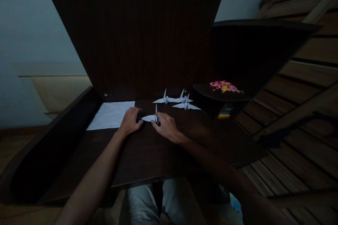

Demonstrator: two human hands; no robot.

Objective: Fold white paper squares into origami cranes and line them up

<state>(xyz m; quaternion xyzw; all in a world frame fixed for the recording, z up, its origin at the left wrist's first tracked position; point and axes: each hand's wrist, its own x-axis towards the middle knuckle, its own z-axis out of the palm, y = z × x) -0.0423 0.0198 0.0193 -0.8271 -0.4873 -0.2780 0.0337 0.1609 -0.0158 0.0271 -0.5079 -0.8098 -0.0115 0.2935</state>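
A white folded paper crane point(148, 118) stands on the dark desk, one wing pointing left and its thin neck or tail upright. My right hand point(167, 125) has thumb and fingers closed round the crane's middle and right side, hiding the other wing. My left hand point(130, 121) rests on the desk just left of the crane, thumb and fingers apart. The wing tip reaches close to the left thumb; I cannot tell whether they touch. Under the left hand's outer side lies the edge of a white paper sheet point(109, 115).
Behind the hands, more white paper cranes point(186, 106) sit near the upright back panel point(142, 42). At right, a small dark corner shelf point(206, 91) bears a heap of pink, red and yellow bits point(224, 86). Below it is a colourful box point(224, 113). Wooden slats rise on the right.
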